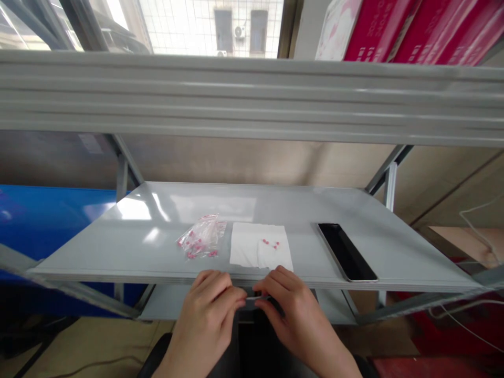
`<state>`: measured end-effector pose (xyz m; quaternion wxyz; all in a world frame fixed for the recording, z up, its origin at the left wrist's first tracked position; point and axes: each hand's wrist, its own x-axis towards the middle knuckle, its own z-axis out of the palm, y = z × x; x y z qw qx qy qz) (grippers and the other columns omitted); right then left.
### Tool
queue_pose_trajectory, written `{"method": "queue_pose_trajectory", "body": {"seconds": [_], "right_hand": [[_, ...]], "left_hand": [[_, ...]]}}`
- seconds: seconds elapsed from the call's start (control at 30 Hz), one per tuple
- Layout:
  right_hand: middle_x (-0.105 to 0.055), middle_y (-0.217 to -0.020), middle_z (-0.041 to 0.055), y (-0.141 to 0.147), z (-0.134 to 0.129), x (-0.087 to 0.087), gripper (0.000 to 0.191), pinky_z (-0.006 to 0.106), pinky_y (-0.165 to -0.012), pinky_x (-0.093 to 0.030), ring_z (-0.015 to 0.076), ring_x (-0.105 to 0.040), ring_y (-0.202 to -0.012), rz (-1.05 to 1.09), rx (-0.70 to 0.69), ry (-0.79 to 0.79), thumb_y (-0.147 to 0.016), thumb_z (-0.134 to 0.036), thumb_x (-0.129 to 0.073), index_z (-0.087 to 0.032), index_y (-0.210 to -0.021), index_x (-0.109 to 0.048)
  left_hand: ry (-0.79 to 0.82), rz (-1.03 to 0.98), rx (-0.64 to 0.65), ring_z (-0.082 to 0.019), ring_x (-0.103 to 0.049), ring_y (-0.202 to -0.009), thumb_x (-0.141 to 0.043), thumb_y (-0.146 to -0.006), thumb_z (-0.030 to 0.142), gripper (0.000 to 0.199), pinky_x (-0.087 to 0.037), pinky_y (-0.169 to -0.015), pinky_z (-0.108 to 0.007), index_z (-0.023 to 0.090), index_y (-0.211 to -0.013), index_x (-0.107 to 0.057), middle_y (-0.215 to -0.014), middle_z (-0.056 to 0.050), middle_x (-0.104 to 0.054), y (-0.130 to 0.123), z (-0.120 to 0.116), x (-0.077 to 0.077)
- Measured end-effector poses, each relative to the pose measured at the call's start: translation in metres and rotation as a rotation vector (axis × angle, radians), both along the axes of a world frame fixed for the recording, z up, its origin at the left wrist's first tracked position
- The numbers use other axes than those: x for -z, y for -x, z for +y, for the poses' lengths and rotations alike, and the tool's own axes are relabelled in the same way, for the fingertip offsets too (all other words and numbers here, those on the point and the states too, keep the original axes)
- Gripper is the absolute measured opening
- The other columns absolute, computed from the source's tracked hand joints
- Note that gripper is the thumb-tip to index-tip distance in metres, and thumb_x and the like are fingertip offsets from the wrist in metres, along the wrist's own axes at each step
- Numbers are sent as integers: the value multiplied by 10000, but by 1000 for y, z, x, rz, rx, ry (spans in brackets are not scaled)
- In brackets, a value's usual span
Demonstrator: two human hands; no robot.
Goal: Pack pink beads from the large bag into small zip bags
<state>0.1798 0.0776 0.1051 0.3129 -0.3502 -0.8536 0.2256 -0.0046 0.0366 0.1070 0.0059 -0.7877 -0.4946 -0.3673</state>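
Note:
My left hand [208, 315] and my right hand [293, 312] meet in front of the shelf's near edge, fingers pinched. Between them stretches a thin, pale strip [254, 297], seen edge-on; what it is I cannot make out. Just beyond my hands a white paper sheet [244, 244] lies on the grey shelf, with several small pink pieces [275, 244] on its right part. Left of the sheet are clear plastic bags [207, 231] holding more pink pieces.
A black tray-like object [347, 252] lies at the shelf's right. The grey upper shelf [252, 100] spans the view above, with red books [429, 31] on it. Metal braces [128, 168] stand at the sides. A blue surface [51, 220] is at the left.

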Motion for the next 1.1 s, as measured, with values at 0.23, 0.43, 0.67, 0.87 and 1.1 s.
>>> {"method": "queue_pose_trajectory", "body": {"seconds": [0.23, 0.43, 0.67, 0.87, 1.1], "right_hand": [[-632, -708, 34, -15, 41, -10, 189, 291, -638, -450, 177, -571, -686, 289, 161, -163, -911, -155, -539, -186, -755, -641], [-662, -687, 33, -15, 145, 6, 206, 240, -488, -469, 118, -562, -519, 387, 535, 249, -891, -312, -643, -108, -884, -674], [-681, -1046, 54, 9, 200, 27, 225, 324, -712, -594, 164, -679, -828, 10, 541, 396, -975, -321, -618, -142, -1110, -642], [-654, -1186, 129, 22, 175, 16, 218, 412, -925, -513, 241, -654, -1049, -175, 509, 165, -996, -227, -538, -146, -1163, -651], [-530, -1425, 70, 91, 114, -4, 626, 381, -1064, -409, 231, -482, -1287, -256, -118, -117, -864, 16, -489, -295, -1405, -533]], "left_hand": [[79, -166, -59, -222, -655, -947, -534, -980, 297, 380, -556, -838, -378, 225, -1347, -469, -1034, -67, -681, 9, 15, 15], [92, 185, -22, -317, -535, -1307, -544, -963, 280, 458, -427, -1094, -578, 201, -1407, -464, -1398, -110, -603, 4, 31, 59], [76, 259, -48, -315, -555, -1279, -547, -939, 216, 418, -436, -1078, -601, 205, -1356, -520, -1373, -91, -625, -1, 12, 70], [-115, 70, -149, -290, -544, -1269, -548, -930, 167, 391, -433, -1077, -518, 219, -1318, -546, -1335, -108, -616, 20, 14, 64], [-194, -290, -437, -326, -598, -1129, -617, -854, 280, 300, -451, -1023, -512, 170, -1121, -696, -1179, -140, -692, 84, 63, 49]]}}
